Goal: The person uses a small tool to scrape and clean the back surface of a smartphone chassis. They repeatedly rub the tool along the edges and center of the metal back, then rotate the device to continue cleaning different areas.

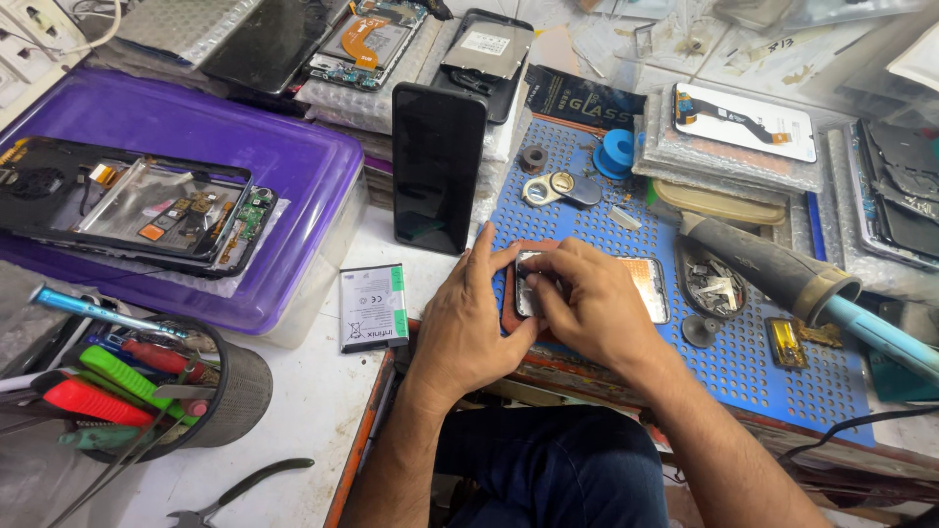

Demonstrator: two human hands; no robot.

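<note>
An opened phone (648, 286) lies flat on a blue perforated work mat (743, 362). My left hand (468, 318) rests on the phone's left end, thumb and forefinger pinching its edge. My right hand (587, 303) covers the phone's middle, fingertips pressing at the left end where the two hands meet. Only the phone's right part and a strip of its left end show between my fingers. Whether a small tool sits in my right fingers I cannot tell.
A black phone (438, 166) and a loose battery (373, 307) lie left of my hands. A purple box lid (293, 166) carries a dismantled phone. A tool cup (230, 396), pliers (240, 489), a hot-air nozzle (773, 269) and bagged screens surround the mat.
</note>
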